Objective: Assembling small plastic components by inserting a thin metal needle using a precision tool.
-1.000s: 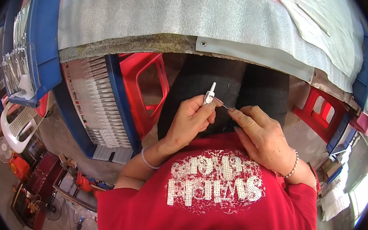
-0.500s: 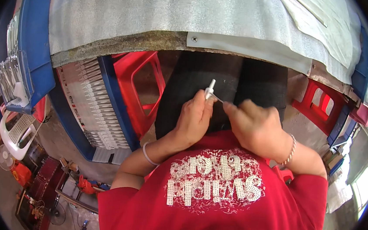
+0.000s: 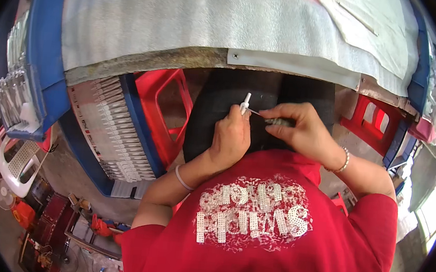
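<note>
Closed around a small white plastic part, the left hand holds it upright, its top poking above the knuckles. Just beside it, the right hand pinches a thin metal tool, tip touching the part, both below the foam-covered table edge.

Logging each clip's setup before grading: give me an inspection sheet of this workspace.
Surface: bench covered with grey-white foam sheet, worn front edge.
Job's things: small white plastic part in left hand; thin metal tool in right hand, its tip at the part.
Clutter: blue tray of white parts in rows; red stools.
Hands: both closed, working over the lap.
Cables: nothing seen.
Surroundings: white fan, boxes on floor.
</note>
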A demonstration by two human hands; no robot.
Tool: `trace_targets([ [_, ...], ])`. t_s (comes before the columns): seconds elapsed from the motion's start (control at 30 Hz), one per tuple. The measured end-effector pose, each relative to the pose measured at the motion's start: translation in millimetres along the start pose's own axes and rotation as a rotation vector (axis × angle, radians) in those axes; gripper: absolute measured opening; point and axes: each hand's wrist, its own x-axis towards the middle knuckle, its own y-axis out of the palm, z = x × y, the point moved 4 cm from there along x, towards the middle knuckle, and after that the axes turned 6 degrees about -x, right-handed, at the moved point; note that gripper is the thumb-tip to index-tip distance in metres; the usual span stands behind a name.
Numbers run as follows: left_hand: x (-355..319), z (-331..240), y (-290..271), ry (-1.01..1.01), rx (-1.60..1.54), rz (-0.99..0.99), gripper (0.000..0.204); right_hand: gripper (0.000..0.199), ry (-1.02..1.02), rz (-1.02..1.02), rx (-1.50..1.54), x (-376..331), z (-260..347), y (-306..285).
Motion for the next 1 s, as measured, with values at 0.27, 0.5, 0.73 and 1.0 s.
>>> trace_targets([
  [0.27, -2.8, 1.0, -1.5, -0.103, -0.101, 0.095, 0.014, 0.051, -0.533, 0.071, -1.303, -13.6, 39.1, 22.9],
  [0.5, 4.8, -1.0, -2.6, -0.055, -0.007, 0.022, 0.013, 0.033, -0.160, 0.047, -0.553, 5.4, 8.4, 9.4],
  [0.73, 0.0, -0.5, -2.4, -0.073, -0.101, 0.041, 0.014, 0.050, -0.489, 0.022, -1.295, -8.0, 48.4, 15.4],
  [1.0, 5.0, 4.1, -3.0, -0.034, 0.021, 0.005, 0.013, 0.045, -0.260, 0.192, -1.032, 6.7, 38.1, 13.8],
])
